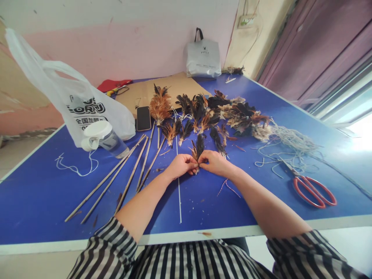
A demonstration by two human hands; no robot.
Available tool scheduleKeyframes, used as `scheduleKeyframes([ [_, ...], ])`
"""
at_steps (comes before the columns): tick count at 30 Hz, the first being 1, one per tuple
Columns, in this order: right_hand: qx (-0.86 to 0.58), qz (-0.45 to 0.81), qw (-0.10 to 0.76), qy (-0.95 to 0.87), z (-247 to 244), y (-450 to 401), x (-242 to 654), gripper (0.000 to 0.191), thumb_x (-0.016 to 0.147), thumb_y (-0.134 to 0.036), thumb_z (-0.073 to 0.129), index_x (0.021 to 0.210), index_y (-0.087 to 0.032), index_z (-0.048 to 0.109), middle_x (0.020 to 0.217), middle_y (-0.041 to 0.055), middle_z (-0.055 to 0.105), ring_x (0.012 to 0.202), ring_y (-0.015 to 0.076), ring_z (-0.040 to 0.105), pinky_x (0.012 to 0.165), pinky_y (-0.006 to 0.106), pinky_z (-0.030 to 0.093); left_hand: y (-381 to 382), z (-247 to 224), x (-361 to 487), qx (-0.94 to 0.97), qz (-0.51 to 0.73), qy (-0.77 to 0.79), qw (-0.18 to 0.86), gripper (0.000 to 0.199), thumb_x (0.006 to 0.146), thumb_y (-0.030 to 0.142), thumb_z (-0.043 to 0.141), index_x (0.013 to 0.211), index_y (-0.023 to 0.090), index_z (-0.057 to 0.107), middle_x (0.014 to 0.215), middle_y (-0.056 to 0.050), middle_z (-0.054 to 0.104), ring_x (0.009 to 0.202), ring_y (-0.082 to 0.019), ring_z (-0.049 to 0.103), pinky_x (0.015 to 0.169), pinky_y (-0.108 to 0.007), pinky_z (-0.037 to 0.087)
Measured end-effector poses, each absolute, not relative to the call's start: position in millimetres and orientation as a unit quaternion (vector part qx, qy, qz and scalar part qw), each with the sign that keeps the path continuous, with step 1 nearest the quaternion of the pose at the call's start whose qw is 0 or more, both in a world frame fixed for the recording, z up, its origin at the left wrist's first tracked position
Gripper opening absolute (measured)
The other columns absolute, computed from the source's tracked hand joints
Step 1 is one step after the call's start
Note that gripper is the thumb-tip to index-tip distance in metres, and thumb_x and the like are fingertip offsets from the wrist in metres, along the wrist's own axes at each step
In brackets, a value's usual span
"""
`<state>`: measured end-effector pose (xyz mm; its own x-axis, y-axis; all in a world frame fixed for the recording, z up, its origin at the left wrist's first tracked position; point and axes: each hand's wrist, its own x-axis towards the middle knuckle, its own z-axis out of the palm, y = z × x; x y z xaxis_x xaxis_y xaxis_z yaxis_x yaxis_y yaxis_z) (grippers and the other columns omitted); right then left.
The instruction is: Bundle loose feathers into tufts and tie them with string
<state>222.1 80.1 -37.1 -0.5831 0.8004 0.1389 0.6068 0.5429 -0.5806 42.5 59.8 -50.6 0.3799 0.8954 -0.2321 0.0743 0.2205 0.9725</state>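
Note:
Over the middle of the blue table, my left hand (183,166) and my right hand (215,162) meet with fingertips pinched at the base of a small feather bunch (199,145). Its dark and brown tips point away from me. A second dark feather bunch (217,140) lies just beyond my right hand. Several more bunches, among them a large orange-brown feather bunch (160,106), spread behind. A pink-and-white string (228,186) lies below my right wrist. Whether thread is between my fingers is too small to tell.
Thin sticks (132,168) lie left of my left forearm. Red-handled scissors (314,190) and tangled pale string (293,141) lie right. Behind are a phone (143,118), cardboard (136,95) and a silver bag (203,58). A plastic bottle (112,141) leans by a white bag (68,85).

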Motion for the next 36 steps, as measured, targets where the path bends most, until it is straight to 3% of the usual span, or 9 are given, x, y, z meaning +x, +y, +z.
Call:
scheduleKeyframes([
  [17, -0.346, 0.317, 0.181, -0.864, -33, 78, 225, 0.01, 0.068, -0.018, 0.057, 0.07, -0.017, 0.067, 0.074, 0.0021, 0.063, 0.07, 0.0129, 0.056, 0.066, 0.024, 0.042, 60, -48, 42, 0.545, 0.321, 0.469, 0.616, 0.01, 0.065, 0.013, 0.067, 0.07, 0.01, 0.059, 0.058, -0.002, 0.062, 0.052, -0.008, 0.058, 0.052, -0.02, 0.046],
  [20, -0.38, 0.357, 0.197, -0.83, -31, 79, 225, 0.011, 0.068, -0.02, 0.057, 0.071, -0.017, 0.066, 0.072, 0.0014, 0.063, 0.065, 0.0119, 0.056, 0.06, 0.023, 0.042, 59, -47, 43, 0.542, 0.327, 0.474, 0.613, 0.012, 0.063, 0.014, 0.067, 0.071, 0.01, 0.058, 0.059, -0.003, 0.062, 0.052, -0.009, 0.058, 0.051, -0.021, 0.046],
  [25, -0.465, 0.482, 0.255, -0.698, -29, 78, 219, 0.021, 0.07, -0.017, 0.05, 0.089, -0.016, 0.058, 0.057, -0.0021, 0.061, 0.044, 0.0082, 0.052, 0.044, 0.019, 0.04, 58, -49, 45, 0.551, 0.34, 0.477, 0.594, 0.017, 0.061, 0.018, 0.071, 0.071, 0.009, 0.06, 0.064, -0.003, 0.063, 0.053, -0.008, 0.055, 0.05, -0.02, 0.044],
  [31, -0.421, 0.505, 0.233, -0.716, -44, 79, 217, 0.02, 0.066, -0.012, 0.049, 0.083, -0.016, 0.059, 0.068, 0.0002, 0.063, 0.058, 0.0105, 0.059, 0.049, 0.019, 0.045, 60, -55, 41, 0.645, 0.346, 0.438, 0.522, 0.012, 0.066, 0.022, 0.067, 0.071, 0.011, 0.066, 0.067, -0.002, 0.065, 0.059, -0.009, 0.056, 0.061, -0.021, 0.043],
  [36, -0.422, 0.47, 0.223, -0.742, -53, 86, 221, 0.021, 0.063, -0.011, 0.049, 0.079, -0.017, 0.061, 0.062, -0.0027, 0.061, 0.053, 0.0089, 0.055, 0.051, 0.019, 0.044, 57, -51, 40, 0.747, 0.326, 0.433, 0.385, 0.01, 0.074, 0.022, 0.06, 0.077, 0.016, 0.067, 0.077, -0.003, 0.067, 0.071, -0.012, 0.06, 0.069, -0.023, 0.043],
])
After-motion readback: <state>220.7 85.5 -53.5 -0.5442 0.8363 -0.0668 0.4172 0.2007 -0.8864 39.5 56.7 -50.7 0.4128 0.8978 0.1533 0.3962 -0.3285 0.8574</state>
